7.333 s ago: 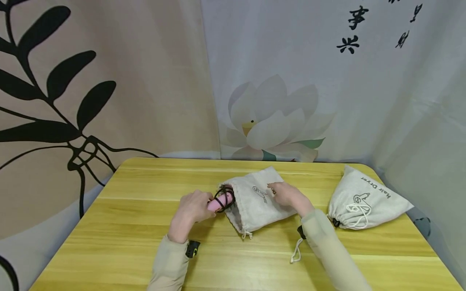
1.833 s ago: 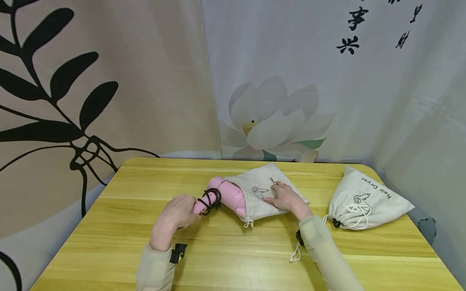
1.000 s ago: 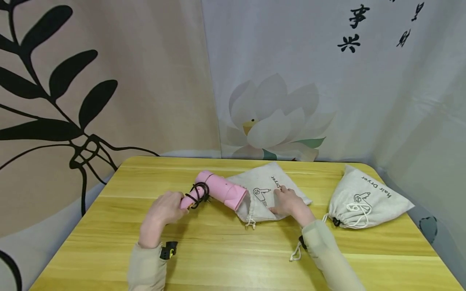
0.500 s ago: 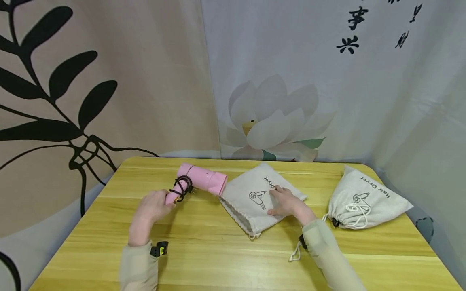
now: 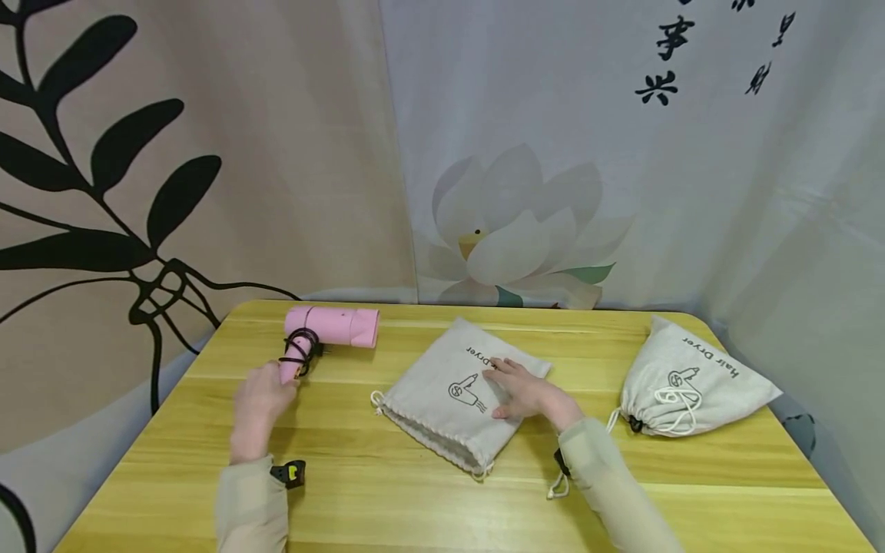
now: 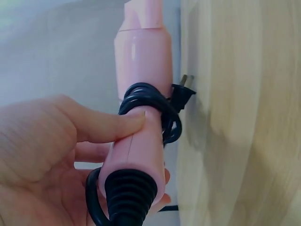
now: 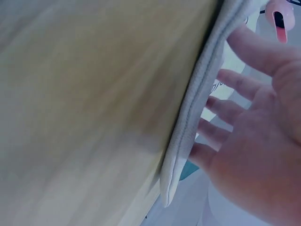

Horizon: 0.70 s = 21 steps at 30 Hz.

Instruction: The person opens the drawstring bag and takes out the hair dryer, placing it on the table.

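Observation:
A pink hair dryer (image 5: 335, 326) is at the table's far left, its nozzle toward the right. My left hand (image 5: 259, 403) grips the handle end. In the left wrist view, the thumb lies along the handle below the black cord (image 6: 148, 97), which is wound round it; the plug (image 6: 181, 96) hangs beside it. A pale drawstring bag (image 5: 429, 399), printed with a hair dryer, lies flat mid-table with its mouth toward the front left. My right hand (image 5: 525, 393) rests on the bag with fingers spread. In the right wrist view the fingers touch the bag's upper side (image 7: 195, 89).
A second drawstring bag (image 5: 691, 376), bulging and cinched, lies at the right with its white cord and black toggle (image 5: 635, 423) showing. A white cord loop (image 5: 558, 486) lies by the right wrist. Printed curtains (image 5: 311, 153) hang behind the wooden table (image 5: 415, 522).
The hair dryer came out of the bag and moved left with my left hand. The bag then turned and shifted left under my right hand, flattening. The second bag stayed put.

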Available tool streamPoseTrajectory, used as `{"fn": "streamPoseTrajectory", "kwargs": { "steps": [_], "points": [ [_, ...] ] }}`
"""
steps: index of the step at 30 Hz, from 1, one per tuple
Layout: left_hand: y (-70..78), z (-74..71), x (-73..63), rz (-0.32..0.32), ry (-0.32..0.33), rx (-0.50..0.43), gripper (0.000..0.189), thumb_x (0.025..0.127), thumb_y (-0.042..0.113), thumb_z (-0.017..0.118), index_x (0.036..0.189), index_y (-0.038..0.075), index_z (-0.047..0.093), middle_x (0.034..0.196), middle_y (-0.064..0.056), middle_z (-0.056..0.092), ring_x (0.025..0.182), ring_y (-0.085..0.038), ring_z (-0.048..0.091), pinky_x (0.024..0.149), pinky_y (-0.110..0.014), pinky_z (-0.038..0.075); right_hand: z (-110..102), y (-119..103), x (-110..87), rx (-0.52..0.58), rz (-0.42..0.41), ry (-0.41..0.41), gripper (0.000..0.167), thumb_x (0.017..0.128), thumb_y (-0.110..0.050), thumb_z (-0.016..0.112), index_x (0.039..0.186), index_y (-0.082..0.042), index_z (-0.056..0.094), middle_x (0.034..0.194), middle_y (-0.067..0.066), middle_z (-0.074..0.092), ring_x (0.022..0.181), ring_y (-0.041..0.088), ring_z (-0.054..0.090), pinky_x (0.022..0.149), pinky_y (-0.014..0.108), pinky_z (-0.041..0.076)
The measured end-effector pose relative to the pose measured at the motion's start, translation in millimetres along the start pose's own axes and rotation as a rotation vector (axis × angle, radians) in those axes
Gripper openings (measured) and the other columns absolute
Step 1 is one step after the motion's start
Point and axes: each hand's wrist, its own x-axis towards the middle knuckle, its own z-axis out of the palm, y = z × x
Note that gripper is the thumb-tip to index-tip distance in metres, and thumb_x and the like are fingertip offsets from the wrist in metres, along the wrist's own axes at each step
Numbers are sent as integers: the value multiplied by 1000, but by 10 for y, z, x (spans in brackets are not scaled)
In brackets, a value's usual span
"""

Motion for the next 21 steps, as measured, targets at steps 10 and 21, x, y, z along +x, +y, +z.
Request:
{"fn": "streamPoseTrajectory", "kwargs": {
  "steps": [10,21],
  "points": [
    [-240,0,79,-95,25,0,24,87,18,53,81,-5,56,83,-30,57,70,-36,55,52,-42,43,30,-101,46,-2,-51,-27,72,85,-25,69,147,-12,34,160,12,13,148,36,10,118,55,16],
    [-376,74,149,-136,45,3,29,87,19,53,97,-8,55,98,-39,56,80,-50,57,58,-51,44,40,-105,69,-20,-46,-38,72,86,-25,68,148,-15,33,161,10,12,148,33,9,119,52,18]
  ]
}}
